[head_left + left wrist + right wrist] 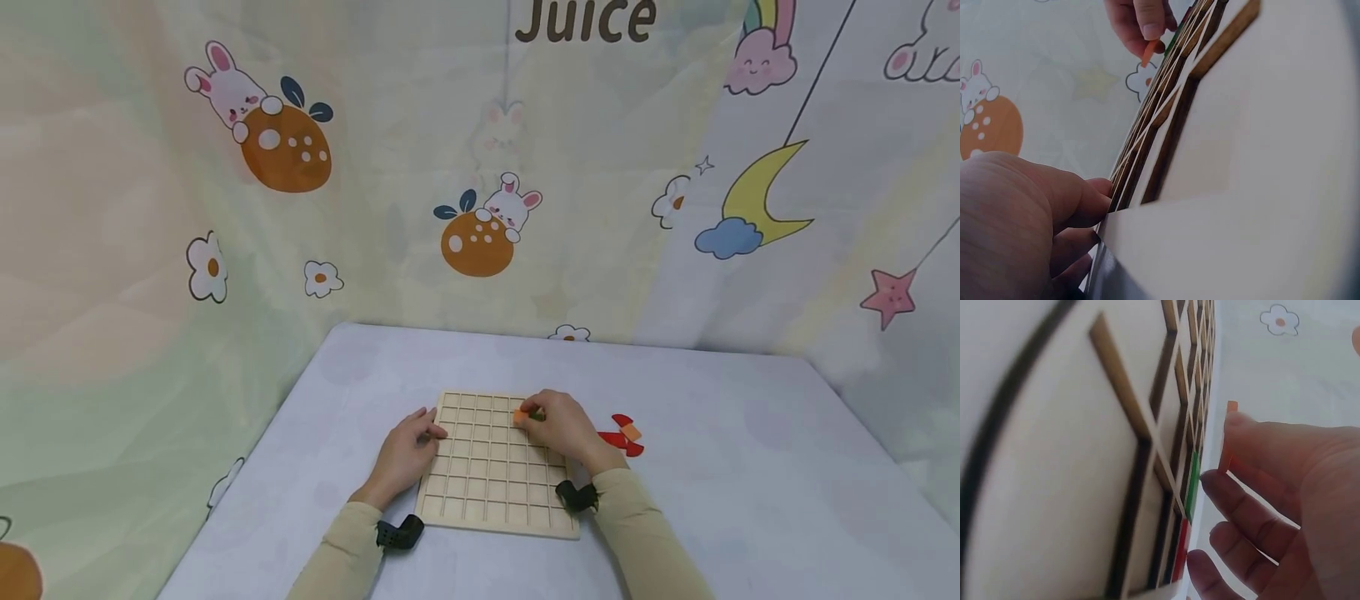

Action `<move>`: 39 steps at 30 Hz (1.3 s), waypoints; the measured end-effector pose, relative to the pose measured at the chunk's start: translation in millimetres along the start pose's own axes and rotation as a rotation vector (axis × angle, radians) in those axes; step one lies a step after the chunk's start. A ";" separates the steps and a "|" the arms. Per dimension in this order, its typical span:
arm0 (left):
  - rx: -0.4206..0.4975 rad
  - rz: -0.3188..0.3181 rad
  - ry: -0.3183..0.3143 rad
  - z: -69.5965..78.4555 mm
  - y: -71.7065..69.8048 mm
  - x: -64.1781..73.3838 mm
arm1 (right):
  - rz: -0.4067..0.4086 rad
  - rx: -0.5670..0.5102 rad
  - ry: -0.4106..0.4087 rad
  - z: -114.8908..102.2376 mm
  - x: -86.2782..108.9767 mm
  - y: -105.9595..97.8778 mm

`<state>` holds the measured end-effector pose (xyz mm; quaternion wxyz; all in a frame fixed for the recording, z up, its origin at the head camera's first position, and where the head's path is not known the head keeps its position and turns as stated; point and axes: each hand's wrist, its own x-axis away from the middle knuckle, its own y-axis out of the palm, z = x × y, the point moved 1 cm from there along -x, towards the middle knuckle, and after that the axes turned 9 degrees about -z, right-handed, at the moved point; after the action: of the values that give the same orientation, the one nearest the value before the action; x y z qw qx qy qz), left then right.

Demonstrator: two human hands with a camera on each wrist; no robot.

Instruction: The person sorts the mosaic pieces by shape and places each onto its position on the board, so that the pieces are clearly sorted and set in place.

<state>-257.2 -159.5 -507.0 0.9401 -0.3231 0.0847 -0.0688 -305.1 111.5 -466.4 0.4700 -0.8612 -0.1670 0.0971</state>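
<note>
A pale wooden grid board (487,468) lies on the table between the two hands. My left hand (405,457) holds its left edge; in the left wrist view the fingertips of the left hand (1029,219) sit right at the rim. Over the far right part of the board, my right hand (561,425) pinches a thin orange tile (1229,437) between thumb and fingers. Beneath that hand, a green tile (1193,487) and a red tile (1180,550) sit at the board's grid, partly hidden from the head view.
To the right of the board lie several loose pieces: red pieces (622,420) with rounded edges and an orange tile (632,432). A light cloth covers the table (750,467). A printed curtain (390,208) hangs behind its far edge.
</note>
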 end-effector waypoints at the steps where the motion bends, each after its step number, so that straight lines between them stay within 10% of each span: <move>1: -0.002 0.000 -0.001 0.1 0.2 0.2 | 0.003 0.007 -0.007 -0.2 -0.7 1.1; 39: -0.006 0.011 0.012 1.4 0.5 0.4 | -0.003 0.075 0.004 1.7 -8.3 9.9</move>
<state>-256.4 -158.4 -506.3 0.9389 -0.3251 0.0922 -0.0651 -311.4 104.7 -475.6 0.5026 -0.8429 -0.1635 0.1007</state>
